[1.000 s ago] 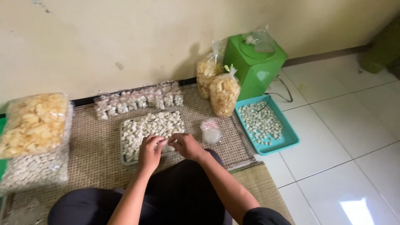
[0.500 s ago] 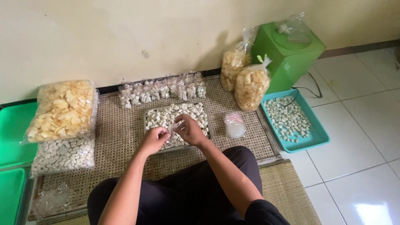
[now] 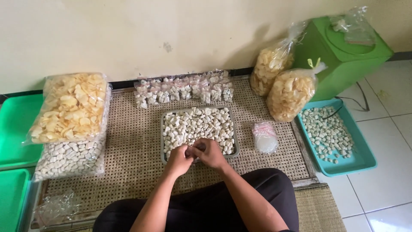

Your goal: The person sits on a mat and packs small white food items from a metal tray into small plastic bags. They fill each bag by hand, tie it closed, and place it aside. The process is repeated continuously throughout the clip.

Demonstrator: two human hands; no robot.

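1. Both hands meet at the near edge of the metal tray (image 3: 163,129): the left hand (image 3: 179,160) and the right hand (image 3: 211,153) are pressed close together, fingers curled inward over the pieces. Whether they pinch a piece or a small bag between them, I cannot tell; the fingertips hide each other.
2. The tray is rectangular and grey, filled in one loose layer with small pale, chunky cracker pieces (image 3: 197,125), cream-white and irregular.
3. The tray sits in the middle of the woven mat (image 3: 133,150), right in front of the person's knees. Its long axis runs left to right, parallel to the wall (image 3: 171,34).
4. Just right of the tray lies a small stack of clear plastic bags (image 3: 265,137); behind the tray, a row of small filled packets (image 3: 184,90) lines the wall's base.
5. Far left: a big bag of yellow chips (image 3: 71,107) resting on a bag of white pieces (image 3: 68,159), with green trays (image 3: 17,124) beside them.
6. Right side: two tied bags of chips (image 3: 289,94), a green box (image 3: 343,56), and a teal tray (image 3: 352,161) holding more pieces, on white floor tiles (image 3: 386,184).
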